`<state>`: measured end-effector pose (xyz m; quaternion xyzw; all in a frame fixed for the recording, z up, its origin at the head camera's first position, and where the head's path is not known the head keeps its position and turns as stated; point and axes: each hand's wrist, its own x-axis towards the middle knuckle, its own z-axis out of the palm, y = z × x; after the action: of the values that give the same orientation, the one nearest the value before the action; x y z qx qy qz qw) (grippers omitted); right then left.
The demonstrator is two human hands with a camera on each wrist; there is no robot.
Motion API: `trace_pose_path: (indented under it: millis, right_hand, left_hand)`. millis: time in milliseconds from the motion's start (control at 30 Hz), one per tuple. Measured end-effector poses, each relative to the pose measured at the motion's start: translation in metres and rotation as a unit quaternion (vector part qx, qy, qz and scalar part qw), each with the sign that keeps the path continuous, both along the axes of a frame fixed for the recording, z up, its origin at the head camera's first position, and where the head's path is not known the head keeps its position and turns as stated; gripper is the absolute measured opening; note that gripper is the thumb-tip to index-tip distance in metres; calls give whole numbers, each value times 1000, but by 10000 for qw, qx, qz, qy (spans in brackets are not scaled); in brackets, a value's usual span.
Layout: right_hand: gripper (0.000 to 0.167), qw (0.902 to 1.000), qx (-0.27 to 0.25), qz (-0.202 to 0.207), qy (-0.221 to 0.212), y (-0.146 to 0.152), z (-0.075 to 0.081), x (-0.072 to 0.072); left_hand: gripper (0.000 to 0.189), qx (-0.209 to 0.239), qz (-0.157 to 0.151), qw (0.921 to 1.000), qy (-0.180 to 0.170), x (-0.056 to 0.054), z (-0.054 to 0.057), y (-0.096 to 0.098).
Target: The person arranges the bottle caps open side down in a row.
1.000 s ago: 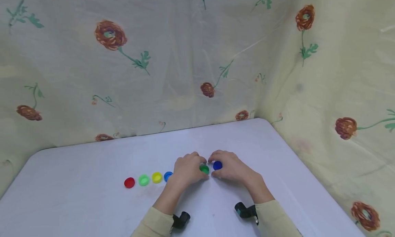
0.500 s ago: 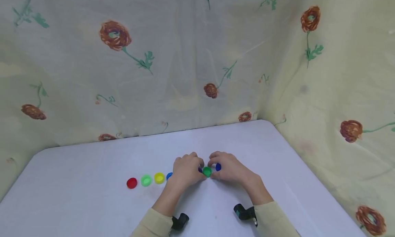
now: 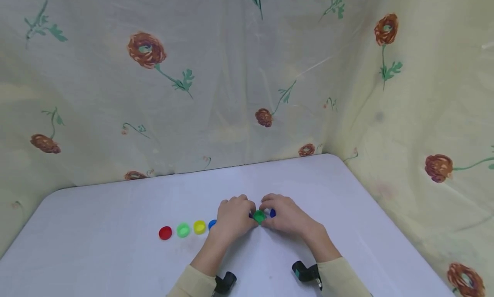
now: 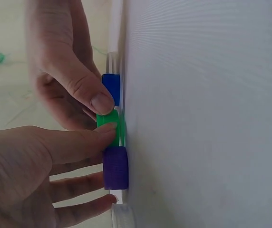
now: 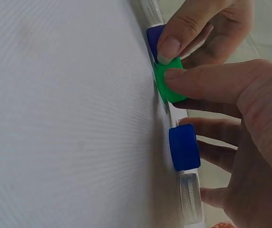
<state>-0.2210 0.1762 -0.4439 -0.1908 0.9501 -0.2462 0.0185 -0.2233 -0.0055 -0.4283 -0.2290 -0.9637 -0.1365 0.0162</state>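
on tabletop [image 3: 115, 254], left hand [image 3: 233, 216] and right hand [image 3: 287, 214] pinch the green cap [image 3: 259, 217]; slipping could jolt the purple cap [image 4: 115, 171] beside it.

A round, bright green cap [image 3: 259, 216] is being pinched with its hollow facing up, sitting nearer the right edge of the table [image 3: 115, 224] than the left.
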Motion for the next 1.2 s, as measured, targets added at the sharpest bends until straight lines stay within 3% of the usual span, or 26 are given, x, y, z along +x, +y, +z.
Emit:
trace_pose_path:
  millis: [400,867,1200]
  right_hand:
    - [18,9988,-431,-160,197,0,7,1]
    - [14,9947,-970,-283,-211,3,8,0]
    - [22,9894,-1231,-588,-501,4,11,-1]
  left_hand:
    - [28,75,12,9994,346,2,10,3]
    - [28,-376,-52,9959,819,5,13,7]
    - [17,-737,43,9914,1078,3,12,9]
